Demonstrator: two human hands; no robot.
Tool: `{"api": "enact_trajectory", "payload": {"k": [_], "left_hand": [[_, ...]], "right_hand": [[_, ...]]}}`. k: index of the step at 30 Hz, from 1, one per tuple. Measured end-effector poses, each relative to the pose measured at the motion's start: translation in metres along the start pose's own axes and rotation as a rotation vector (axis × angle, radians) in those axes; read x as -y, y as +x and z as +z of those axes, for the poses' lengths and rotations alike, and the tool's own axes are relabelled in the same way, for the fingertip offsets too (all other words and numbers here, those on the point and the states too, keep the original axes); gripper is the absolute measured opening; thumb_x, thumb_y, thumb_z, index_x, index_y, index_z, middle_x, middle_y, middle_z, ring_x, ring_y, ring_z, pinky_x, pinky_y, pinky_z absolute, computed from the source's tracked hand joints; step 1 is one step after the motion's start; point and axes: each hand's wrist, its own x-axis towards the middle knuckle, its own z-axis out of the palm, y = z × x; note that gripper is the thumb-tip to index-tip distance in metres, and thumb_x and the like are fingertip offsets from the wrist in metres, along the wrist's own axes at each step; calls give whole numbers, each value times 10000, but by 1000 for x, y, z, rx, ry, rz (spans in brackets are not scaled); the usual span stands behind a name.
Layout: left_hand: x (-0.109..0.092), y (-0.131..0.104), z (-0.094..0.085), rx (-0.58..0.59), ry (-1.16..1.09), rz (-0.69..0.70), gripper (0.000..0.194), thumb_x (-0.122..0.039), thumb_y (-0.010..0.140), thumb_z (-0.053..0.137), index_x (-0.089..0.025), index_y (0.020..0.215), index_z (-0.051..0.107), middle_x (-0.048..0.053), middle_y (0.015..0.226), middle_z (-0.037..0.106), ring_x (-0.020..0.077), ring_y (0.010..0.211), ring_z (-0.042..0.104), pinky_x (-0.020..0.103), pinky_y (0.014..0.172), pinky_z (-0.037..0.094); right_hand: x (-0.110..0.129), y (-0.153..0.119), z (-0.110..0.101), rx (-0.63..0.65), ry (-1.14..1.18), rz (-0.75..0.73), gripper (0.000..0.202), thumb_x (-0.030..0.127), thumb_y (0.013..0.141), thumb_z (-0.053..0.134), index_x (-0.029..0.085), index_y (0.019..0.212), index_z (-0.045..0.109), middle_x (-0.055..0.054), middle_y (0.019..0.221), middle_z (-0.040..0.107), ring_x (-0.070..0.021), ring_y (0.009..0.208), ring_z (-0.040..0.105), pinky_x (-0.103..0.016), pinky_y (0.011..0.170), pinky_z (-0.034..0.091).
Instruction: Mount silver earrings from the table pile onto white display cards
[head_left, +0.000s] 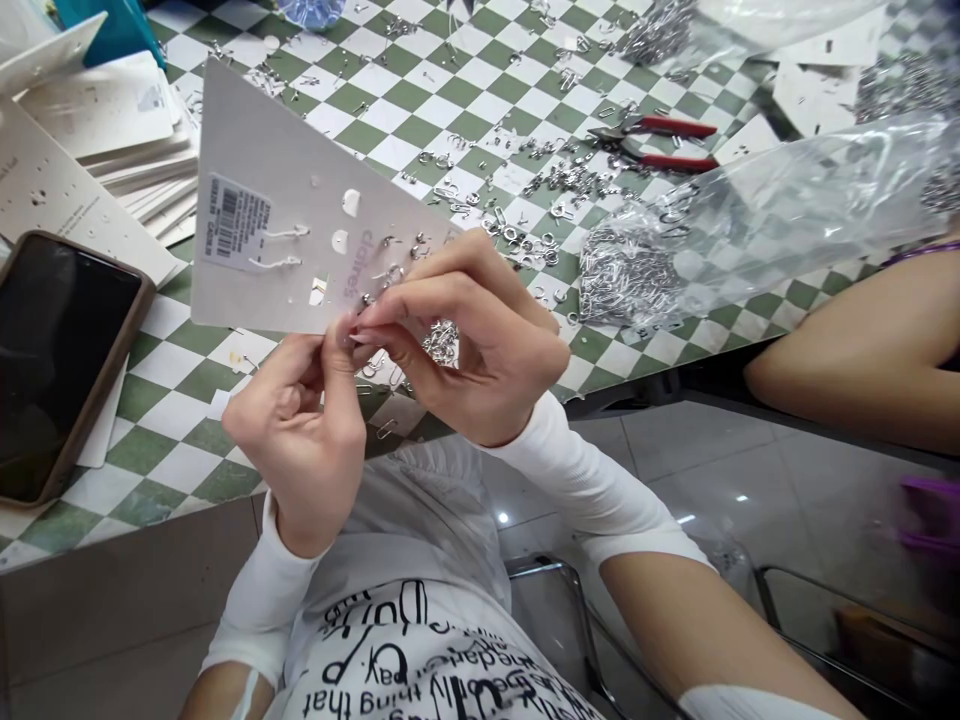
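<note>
A white earring card point(259, 135) stands tilted above the table, its printed back side towards me. It bears a barcode label point(238, 222), two white hooked pieces point(279, 248) and several small metal earring parts point(391, 273) poking through. My left hand point(307, 425) is closed on the card's lower edge, thumb in front and fingers curled behind. Beside that thumb, the thumb and index finger of my right hand point(480, 345) pinch together at the card's edge. Whatever lies between those fingertips is too small to make out. Behind my right fingers sits a pile of metal findings point(441, 343).
Loose metal rings and pins point(570, 180) are scattered over the checkered table point(176, 400). Red-handled pliers point(664, 143) lie at the back right, near a plastic bag point(795, 200) of metal pieces. A phone point(67, 365) and stacked cards point(112, 105) are left. Another person's arm point(862, 350) rests right.
</note>
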Motion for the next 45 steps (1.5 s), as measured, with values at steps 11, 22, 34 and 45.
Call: {"api": "enact_trajectory", "payload": {"k": [11, 22, 34, 45], "left_hand": [[-5, 1, 0, 61, -177, -101, 241, -221, 957, 668, -179, 724, 713, -14, 644, 672, 138, 616, 687, 255, 655, 639], [-3, 1, 1, 47, -179, -79, 240, -239, 966, 662, -185, 737, 707, -8, 689, 713, 152, 671, 728, 267, 716, 663], [-7, 0, -1, -1, -216, -63, 268, -200, 944, 676, -181, 677, 671, -33, 593, 609, 120, 585, 653, 241, 650, 630], [-22, -27, -20, 16, -362, -87, 241, -221, 947, 689, -168, 718, 738, -21, 627, 691, 147, 614, 714, 236, 630, 630]], "right_hand": [[-1, -4, 1, -55, -29, 11, 263, 35, 861, 706, 247, 1016, 716, -10, 833, 645, -150, 720, 626, -319, 631, 594], [2, -3, -3, -42, 30, 53, 325, 51, 866, 706, 326, 1038, 722, -13, 899, 710, -177, 733, 665, -364, 636, 619], [6, 7, 4, -83, -145, -81, 178, 79, 864, 714, 228, 941, 657, -15, 757, 662, -168, 661, 609, -368, 568, 488], [54, -7, -16, 13, -96, 74, 141, 79, 898, 724, 187, 984, 696, -21, 836, 694, -174, 793, 625, -357, 733, 455]]}}
